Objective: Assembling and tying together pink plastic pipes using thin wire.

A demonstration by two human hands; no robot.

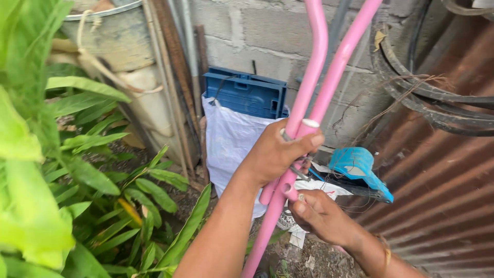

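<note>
My left hand (275, 154) grips a pink tubular metal frame (321, 87) where two pink tubes run side by side, thumb over the end of a short tube. Just below, my right hand (321, 216) presses its fingers against the lower part of the same frame, near a small open tube end. What the right fingers pinch is too small to tell. The frame leans up toward a grey block wall (267, 31).
A white sack (229, 139) and a blue plastic crate (247, 92) stand against the wall behind the frame. A blue plastic piece (357, 167) lies to the right, by rusty corrugated sheet (442, 195) and black hoses (411, 87). Green leafy plants (62, 170) fill the left.
</note>
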